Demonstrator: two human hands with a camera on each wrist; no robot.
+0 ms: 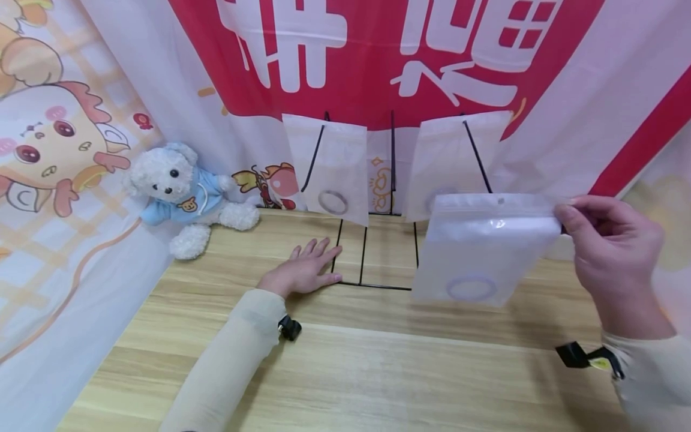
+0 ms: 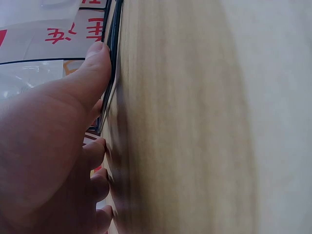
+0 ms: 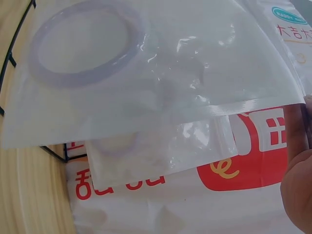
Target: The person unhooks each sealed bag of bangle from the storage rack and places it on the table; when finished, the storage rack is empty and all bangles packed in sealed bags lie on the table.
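Observation:
My right hand [image 1: 615, 258] pinches the top right corner of a clear zip bag [image 1: 486, 246] between thumb and fingers. Inside the bag's lower part lies a pale purple bangle [image 3: 73, 79]. The hang hole at the bag's top is right by the tip of the right hook [image 1: 477, 156] of a black wire rack [image 1: 392, 162]. Behind it, another bag [image 1: 459, 144] hangs on that hook. A third bag [image 1: 329, 162], with a greyish bangle [image 1: 333, 202] in it, hangs on the left hook. My left hand [image 1: 302, 270] rests spread on the table, fingertips and thumb at the rack's base.
The rack stands on a wooden table [image 1: 345, 378] before a printed red and white cloth [image 1: 372, 54]. A white plush dog [image 1: 167, 174] in a blue top sits at the back left. A cartoon-print cloth [image 1: 59, 138] covers the left side.

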